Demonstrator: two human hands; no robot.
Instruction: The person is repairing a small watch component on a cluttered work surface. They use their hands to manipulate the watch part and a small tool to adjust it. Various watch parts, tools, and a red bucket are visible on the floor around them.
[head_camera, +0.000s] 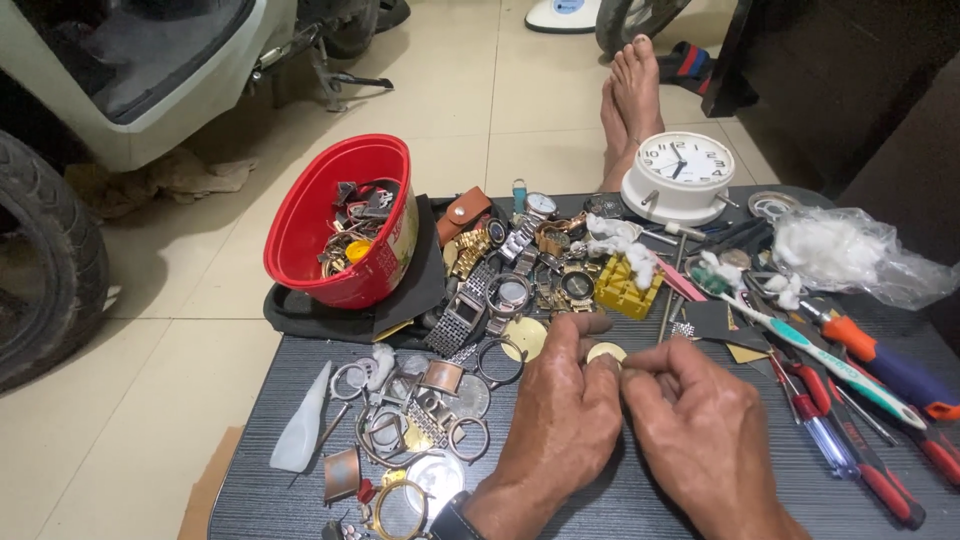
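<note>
Low dark table (700, 500), littered with watch parts. All positions below are given from the white alarm clock (680, 172) at the far edge.

Left hand (560, 425): nearer than the clock and a little to its left, fingers curled, thumb and forefinger pinching a small round pale-gold disc (606, 352), likely a watch dial or case back. The disc sits at the fingertips, raised just off the table surface, directly on the near side of the clock.

Right hand (700, 430): just beside the left, fingers closed into a loose fist, tips meeting the edge of the disc. Whether it holds a fine tool I cannot tell; nothing shows beyond the fingertips.

Progress, as I judge it: the piece is picked out and under work between both hands, not yet joined to any case. Much remains untouched. Loose bezels and rings (400, 420) lie well left of the clock and nearer. A heap of watches and bands (500, 270) lies left of it. The red tub (340, 220) farther left is full of parts.

The screwdrivers (880, 360) and toothbrush (820, 350), nearer than the clock and to its right, lie unused. A bag of cotton wool (850, 250) lies right of the clock, and a yellow block (625, 290) just on its near side.
</note>
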